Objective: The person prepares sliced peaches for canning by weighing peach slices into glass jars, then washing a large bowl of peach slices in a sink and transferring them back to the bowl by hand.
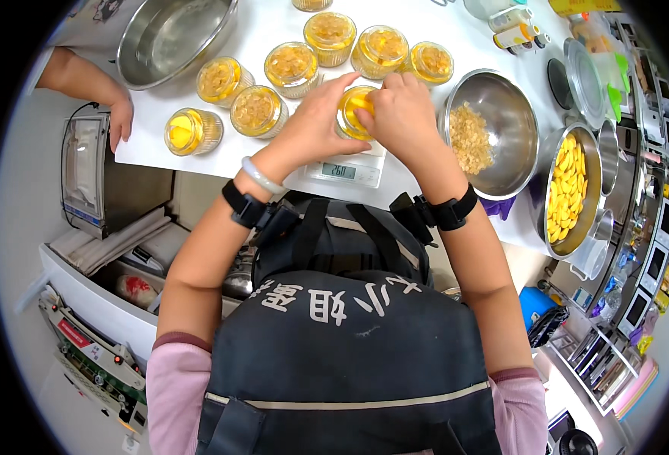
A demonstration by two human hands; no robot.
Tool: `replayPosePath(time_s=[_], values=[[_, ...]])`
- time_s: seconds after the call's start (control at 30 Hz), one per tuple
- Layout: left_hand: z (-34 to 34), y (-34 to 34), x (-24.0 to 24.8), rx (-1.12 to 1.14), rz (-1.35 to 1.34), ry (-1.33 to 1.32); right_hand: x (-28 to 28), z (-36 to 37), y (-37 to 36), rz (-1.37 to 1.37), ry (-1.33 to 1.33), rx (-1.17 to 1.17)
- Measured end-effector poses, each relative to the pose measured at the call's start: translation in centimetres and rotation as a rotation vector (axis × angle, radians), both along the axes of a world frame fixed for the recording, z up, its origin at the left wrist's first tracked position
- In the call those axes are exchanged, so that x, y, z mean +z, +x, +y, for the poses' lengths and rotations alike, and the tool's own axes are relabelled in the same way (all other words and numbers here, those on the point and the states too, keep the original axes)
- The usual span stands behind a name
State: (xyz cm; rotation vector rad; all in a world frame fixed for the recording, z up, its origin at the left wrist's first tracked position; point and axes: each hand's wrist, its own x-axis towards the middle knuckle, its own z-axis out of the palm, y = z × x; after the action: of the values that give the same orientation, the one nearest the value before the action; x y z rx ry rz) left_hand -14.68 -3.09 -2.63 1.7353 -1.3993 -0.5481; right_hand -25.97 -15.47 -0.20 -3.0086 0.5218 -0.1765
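Note:
A ribbed glass jar (355, 102) with yellow fruit pieces stands on the white kitchen scale (365, 171) in front of me. My left hand (318, 125) curves around the jar's left side, thumb on the near side and fingers on the far side. Over the right part of the jar's mouth, my right hand (404, 114) has its fingers bent together and its thumb reaching in at the yellow pieces. What lies between those fingers is hidden. To the right stands a steel bowl (512, 125) with clear amber-coloured bits (468, 136).
Several jars topped with amber bits (292, 68) stand beyond and left; one jar (192, 131) shows only yellow fruit. A steel basin (175, 38) is far left, near another person's hand (121, 121). Another bowl holds yellow fruit slices (568, 189) at right. Bottles (516, 34) stand far right.

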Motion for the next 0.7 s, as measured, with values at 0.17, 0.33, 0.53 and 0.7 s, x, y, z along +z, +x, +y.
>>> replayPosePath(time_s=[0.17, 0.33, 0.53, 0.7], values=[[-1.2, -0.5, -1.7, 0.054, 0.059, 0.011, -0.3, 0.8, 0.1, -0.062, -0.031, -0.044], [-1.4, -0.6, -1.7, 0.067, 0.052, -0.011, -0.6, 0.8, 0.7, -0.02, -0.028, -0.122], [-1.2, -0.6, -1.5, 0.096, 0.055, 0.03, 0.2, -0.3, 0.2, -0.148, 0.082, 0.013], [-1.1, -0.7, -1.4, 0.089, 0.088, 0.066, 0.1, -1.6, -1.8, -0.198, 0.32, -0.147]])
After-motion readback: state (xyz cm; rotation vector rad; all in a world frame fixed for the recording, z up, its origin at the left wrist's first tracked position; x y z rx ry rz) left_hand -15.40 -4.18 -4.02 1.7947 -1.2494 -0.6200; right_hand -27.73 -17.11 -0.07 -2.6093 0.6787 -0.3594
